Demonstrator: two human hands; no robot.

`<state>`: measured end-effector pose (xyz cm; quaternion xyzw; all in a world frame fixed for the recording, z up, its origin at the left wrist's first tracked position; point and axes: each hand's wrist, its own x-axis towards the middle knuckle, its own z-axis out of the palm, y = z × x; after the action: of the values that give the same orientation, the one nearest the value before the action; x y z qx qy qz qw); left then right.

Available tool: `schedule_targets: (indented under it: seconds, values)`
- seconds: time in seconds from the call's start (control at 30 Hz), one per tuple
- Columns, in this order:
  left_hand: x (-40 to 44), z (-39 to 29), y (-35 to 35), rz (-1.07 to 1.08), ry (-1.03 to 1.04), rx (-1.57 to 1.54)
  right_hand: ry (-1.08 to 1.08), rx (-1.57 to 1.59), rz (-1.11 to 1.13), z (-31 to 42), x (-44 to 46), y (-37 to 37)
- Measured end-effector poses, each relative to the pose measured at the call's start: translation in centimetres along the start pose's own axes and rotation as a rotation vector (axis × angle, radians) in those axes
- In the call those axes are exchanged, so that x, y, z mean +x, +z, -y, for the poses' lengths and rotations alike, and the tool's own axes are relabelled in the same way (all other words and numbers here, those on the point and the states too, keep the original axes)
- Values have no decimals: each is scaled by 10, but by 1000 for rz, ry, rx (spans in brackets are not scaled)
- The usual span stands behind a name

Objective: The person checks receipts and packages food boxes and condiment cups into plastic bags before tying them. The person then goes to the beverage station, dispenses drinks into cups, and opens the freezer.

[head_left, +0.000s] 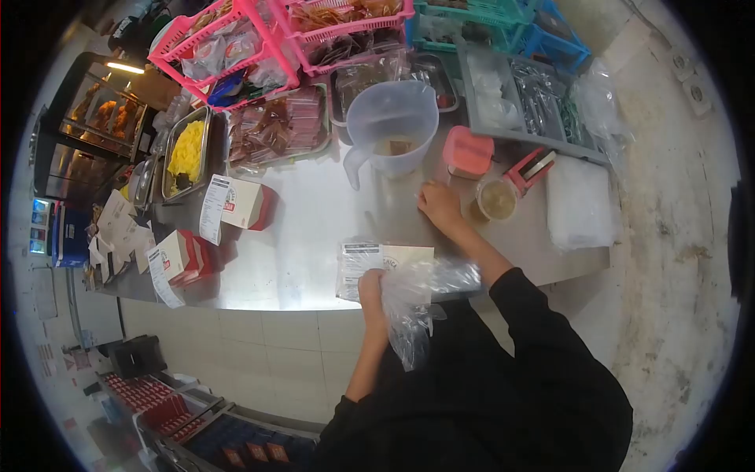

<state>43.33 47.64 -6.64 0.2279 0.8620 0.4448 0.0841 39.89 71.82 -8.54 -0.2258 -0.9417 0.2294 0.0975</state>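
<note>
At the counter's front edge a food box with a receipt [362,256] sits inside a clear plastic bag [409,315]. My left hand [372,293] is closed on the bag's gathered plastic, over the box. My right hand [440,206] rests on the counter with its fingers curled; whatever they hold, if anything, is too small to name. Just right of it stands a lidded cup [496,200] of pale drink. Beyond are a red-lidded tub [468,151], a red tape dispenser [532,168] and a large translucent pitcher [397,126].
Two receipted boxes [242,203] [174,258] stand left on the steel counter [299,228]. Behind them are a tray of yellow food [187,153] and a tray of sachets [283,122]. Pink baskets [346,22] line the back. Stacked plastic bags [580,206] lie at right.
</note>
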Motion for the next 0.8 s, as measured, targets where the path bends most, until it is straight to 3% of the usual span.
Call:
schedule_targets:
  seconds: [0.07, 0.33, 0.43, 0.5, 0.53, 0.6, 0.63, 0.7, 0.8]
  values:
    - [-3, 5, -2, -5, 158, -125, 22, 39, 2, 1, 6, 0]
    - [-13, -17, -1, 12, 146, 227, 8, 94, 11, -3, 6, 16]
    - [-7, -24, -10, 15, 187, 265, -149, 84, -65, -2, 4, 4]
    - [3, -28, -25, 63, 202, 250, -388, 67, -245, 6, 4, -10]
    - [13, -28, -36, 227, 254, 335, -384, 67, -247, 11, 2, -21]
    - [40, -16, -51, 462, 443, 365, -69, 232, 293, 30, -11, -55]
    - [59, -1, -56, 630, 533, 252, -64, 233, 296, 31, -20, -56]
    - [73, 10, -59, 701, 561, 63, -141, 408, 85, 28, -47, -60]
    - [66, 19, -45, 519, 512, -89, -26, 566, 108, 12, -108, -74]
